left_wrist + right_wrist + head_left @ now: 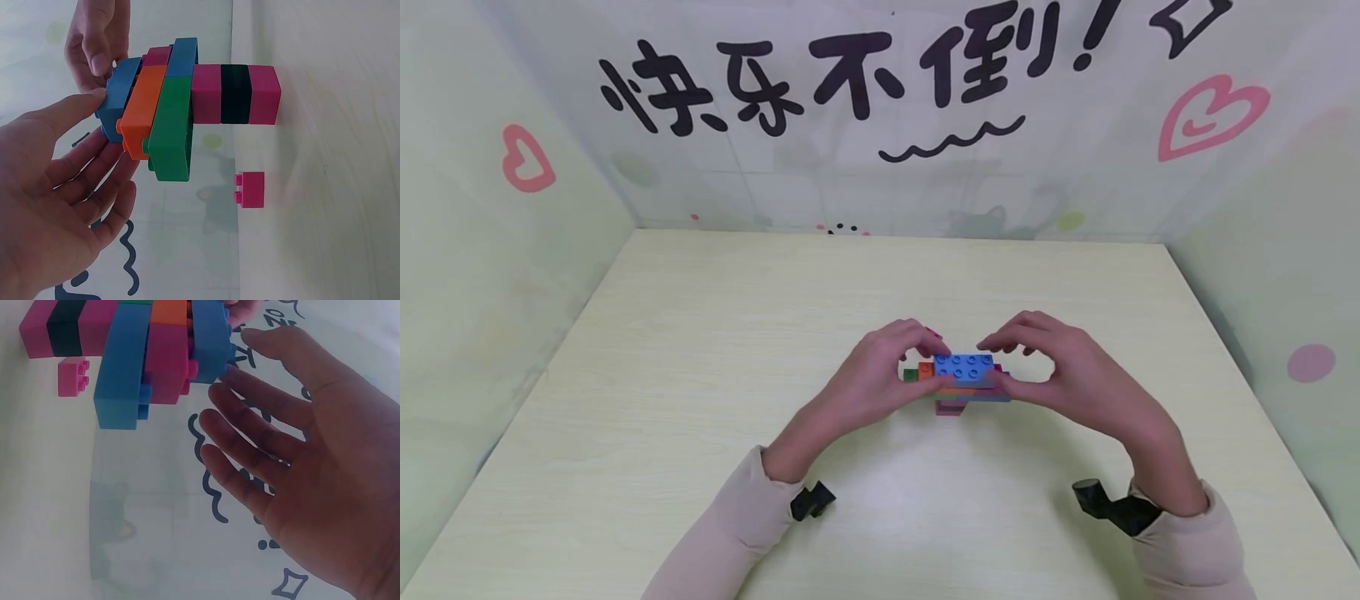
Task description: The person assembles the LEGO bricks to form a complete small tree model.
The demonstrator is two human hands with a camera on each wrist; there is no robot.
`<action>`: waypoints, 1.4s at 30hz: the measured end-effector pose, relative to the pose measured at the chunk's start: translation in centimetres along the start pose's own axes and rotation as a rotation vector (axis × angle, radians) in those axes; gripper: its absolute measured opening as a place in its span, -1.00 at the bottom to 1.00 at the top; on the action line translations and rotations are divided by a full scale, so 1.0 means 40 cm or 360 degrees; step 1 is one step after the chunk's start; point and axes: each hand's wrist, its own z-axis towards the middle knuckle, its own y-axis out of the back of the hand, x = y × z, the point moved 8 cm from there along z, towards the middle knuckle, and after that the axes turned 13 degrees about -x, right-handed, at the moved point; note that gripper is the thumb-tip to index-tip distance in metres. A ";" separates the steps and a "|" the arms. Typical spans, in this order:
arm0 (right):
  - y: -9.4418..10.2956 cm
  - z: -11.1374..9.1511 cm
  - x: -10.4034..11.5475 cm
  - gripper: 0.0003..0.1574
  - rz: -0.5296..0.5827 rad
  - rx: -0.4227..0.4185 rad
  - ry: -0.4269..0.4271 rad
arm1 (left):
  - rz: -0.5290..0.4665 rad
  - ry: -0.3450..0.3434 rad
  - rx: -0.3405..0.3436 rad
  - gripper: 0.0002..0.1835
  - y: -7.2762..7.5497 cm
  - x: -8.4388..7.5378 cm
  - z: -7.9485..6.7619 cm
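A stack of toy building bricks stands upright on the table. Its top is a blue brick [964,367]. Under it lie an orange brick [145,103] beside a magenta brick [167,362]. Lower down, a green brick [170,128] meets another blue brick [122,369]. The base is a narrow column [236,94] of pink and dark bricks. My left hand [876,371] pinches the top blue brick's left end between thumb and fingers. At its right end, my right hand [1075,375] hovers with thumb and fingers spread, the fingertips close to the brick; contact cannot be told.
A loose pink brick [252,189] lies on the pale wooden table [625,433], behind the stack. A printed backdrop [820,175] closes off the far side, and side walls [1292,275] flank the table. Black wrist cameras [1116,504] sit at both sleeves.
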 end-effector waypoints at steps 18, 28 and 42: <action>0.017 -0.010 -0.022 -0.72 -0.0032 0.0020 -0.0089 | 0.0061 -0.0025 -0.0013 -0.70 0.000 -0.009 0.001; 0.006 -0.010 -0.028 -0.66 0.0003 0.0068 -0.0125 | 0.0086 0.0018 0.0009 -0.69 0.001 -0.008 -0.001; 0.010 -0.012 -0.021 -0.69 -0.0086 0.0066 -0.0095 | 0.0201 -0.0025 0.0045 -0.66 -0.004 -0.013 0.000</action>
